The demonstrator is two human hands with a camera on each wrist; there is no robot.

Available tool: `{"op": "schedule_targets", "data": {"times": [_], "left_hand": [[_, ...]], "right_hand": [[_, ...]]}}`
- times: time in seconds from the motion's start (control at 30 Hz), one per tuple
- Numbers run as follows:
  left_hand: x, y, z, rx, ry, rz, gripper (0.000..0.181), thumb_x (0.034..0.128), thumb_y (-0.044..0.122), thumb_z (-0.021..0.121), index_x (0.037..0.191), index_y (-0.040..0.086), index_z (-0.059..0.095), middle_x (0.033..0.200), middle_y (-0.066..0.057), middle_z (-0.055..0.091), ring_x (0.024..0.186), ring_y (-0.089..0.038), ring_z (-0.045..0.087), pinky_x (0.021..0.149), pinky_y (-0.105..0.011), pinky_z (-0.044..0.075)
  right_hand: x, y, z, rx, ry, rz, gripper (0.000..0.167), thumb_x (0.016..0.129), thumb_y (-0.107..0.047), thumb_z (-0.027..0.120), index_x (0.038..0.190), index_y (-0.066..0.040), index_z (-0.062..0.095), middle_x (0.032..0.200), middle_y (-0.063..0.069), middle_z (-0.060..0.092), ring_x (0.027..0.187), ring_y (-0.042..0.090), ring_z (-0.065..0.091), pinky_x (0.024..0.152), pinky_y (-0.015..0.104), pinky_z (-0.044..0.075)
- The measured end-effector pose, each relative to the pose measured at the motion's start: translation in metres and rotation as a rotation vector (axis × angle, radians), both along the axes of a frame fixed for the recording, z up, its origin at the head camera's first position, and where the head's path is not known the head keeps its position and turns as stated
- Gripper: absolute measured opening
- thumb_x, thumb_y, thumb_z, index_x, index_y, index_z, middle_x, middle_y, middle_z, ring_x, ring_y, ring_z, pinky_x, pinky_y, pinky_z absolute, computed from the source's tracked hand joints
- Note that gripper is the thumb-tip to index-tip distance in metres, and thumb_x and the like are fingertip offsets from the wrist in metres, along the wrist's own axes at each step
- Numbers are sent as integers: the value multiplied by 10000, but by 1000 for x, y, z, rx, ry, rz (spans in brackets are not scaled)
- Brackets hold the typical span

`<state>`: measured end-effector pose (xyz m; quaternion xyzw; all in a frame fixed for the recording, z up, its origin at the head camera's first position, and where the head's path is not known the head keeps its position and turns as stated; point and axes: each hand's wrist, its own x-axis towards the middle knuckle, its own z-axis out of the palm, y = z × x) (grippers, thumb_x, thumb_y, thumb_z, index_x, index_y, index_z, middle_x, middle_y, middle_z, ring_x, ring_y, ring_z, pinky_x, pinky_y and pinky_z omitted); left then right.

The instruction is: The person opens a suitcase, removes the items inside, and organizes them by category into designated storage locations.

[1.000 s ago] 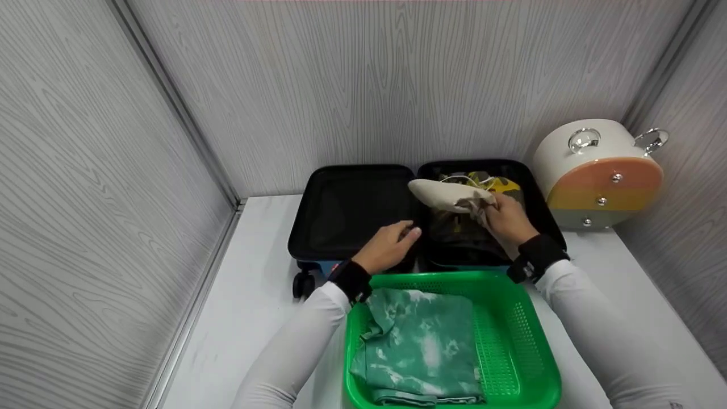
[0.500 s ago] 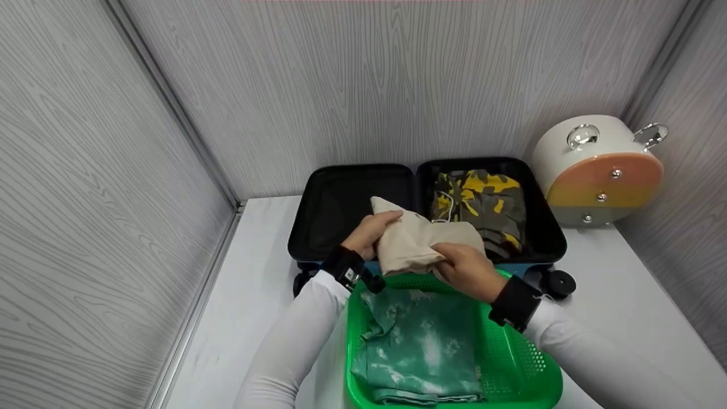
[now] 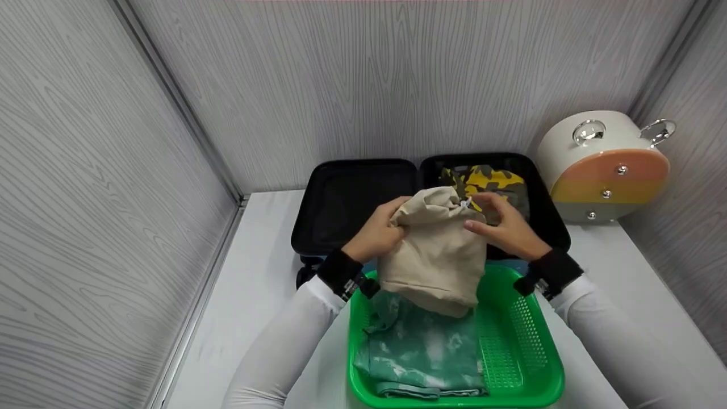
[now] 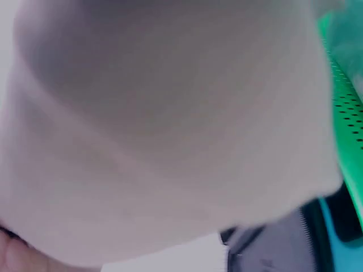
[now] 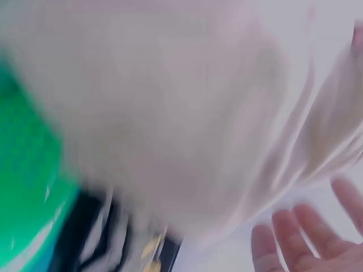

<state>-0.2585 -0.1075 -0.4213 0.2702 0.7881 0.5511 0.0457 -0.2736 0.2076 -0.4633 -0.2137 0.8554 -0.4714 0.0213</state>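
Over the front edge of the suitcase, a beige cloth drawstring bag (image 3: 434, 261) hangs upright with its gathered mouth at the top. My left hand (image 3: 376, 232) grips the bag's upper left side. Beside the mouth, near the white cord (image 3: 466, 203), my right hand (image 3: 508, 227) has its fingers spread and its thumb apart from them. In the right wrist view the fingers of that hand (image 5: 306, 243) stand clear of the cloth. The bag (image 4: 181, 141) fills most of the left wrist view and hides much of the left hand.
A black-lined suitcase (image 3: 352, 210) lies open against the back wall; its right half holds a folded camouflage garment (image 3: 502, 184). In front is a green plastic basket (image 3: 554, 363) with a folded green tie-dye cloth (image 3: 431, 358). A round white drawer box (image 3: 608, 176) stands at right.
The bag came from over the suitcase's right half toward the middle front and was turned upright. My left hand took hold of it; my right hand let go and moved to its mouth.
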Motion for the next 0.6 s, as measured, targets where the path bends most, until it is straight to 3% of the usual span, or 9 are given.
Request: {"op": "schedule_targets", "data": {"times": [0.07, 0.13, 0.23, 0.33, 0.4, 0.5, 0.6], "left_hand": [[3, -3, 5, -19, 55, -56, 608, 915, -106, 550, 1508, 16, 607, 1471, -195, 662, 1291, -306, 643, 1109, -374, 496], [6, -5, 9, -23, 94, -101, 595, 912, -101, 548, 1494, -1, 616, 1464, -203, 669, 1276, -290, 648, 1111, -363, 501], [11, -9, 15, -5, 122, -153, 578, 908, -97, 543, 1473, -15, 631, 1450, -204, 677, 1215, -230, 646, 1080, -322, 507], [14, -11, 20, 36, 126, -183, 580, 892, -85, 549, 1462, -31, 635, 1434, -212, 681, 1171, -158, 630, 1057, -276, 502], [16, -13, 23, 66, 125, -204, 580, 885, -79, 557, 1460, -46, 631, 1425, -227, 679, 1167, -127, 625, 1055, -261, 497], [19, -18, 25, 111, 115, -232, 583, 876, -86, 565, 1456, -77, 618, 1417, -257, 672, 1178, -113, 622, 1057, -267, 495], [23, -25, 25, 145, 108, -232, 579, 875, -95, 571, 1454, -93, 608, 1402, -275, 670, 1160, -118, 624, 1048, -277, 495]], "right_hand": [[-6, 13, -4, -5, -54, 31, 822, 1044, -227, 736, 1710, -99, 272, 1767, 194, 287, 1617, 460, 292, 1265, 678, 297], [-9, 21, -11, -15, -116, 115, 941, 1034, -181, 747, 1745, -108, 135, 1813, 204, 143, 1661, 491, 157, 1285, 725, 215], [-6, 25, -24, 0, -193, 200, 1025, 1007, -181, 781, 1754, -94, 84, 1812, 235, 125, 1646, 499, 198, 1284, 672, 275], [0, 19, -33, -50, -267, 275, 1009, 975, -170, 815, 1744, -75, 169, 1742, 258, 314, 1542, 444, 423, 1209, 528, 439], [4, 14, -36, -96, -298, 322, 904, 960, -142, 828, 1701, -59, 317, 1627, 217, 495, 1412, 346, 573, 1116, 410, 522], [8, 7, -35, -208, -352, 449, 676, 968, -27, 790, 1586, -97, 525, 1418, 99, 665, 1230, 213, 686, 990, 328, 594], [14, 3, -30, -238, -386, 542, 497, 996, 17, 732, 1453, -157, 646, 1282, 8, 721, 1131, 150, 723, 931, 304, 613]]}}
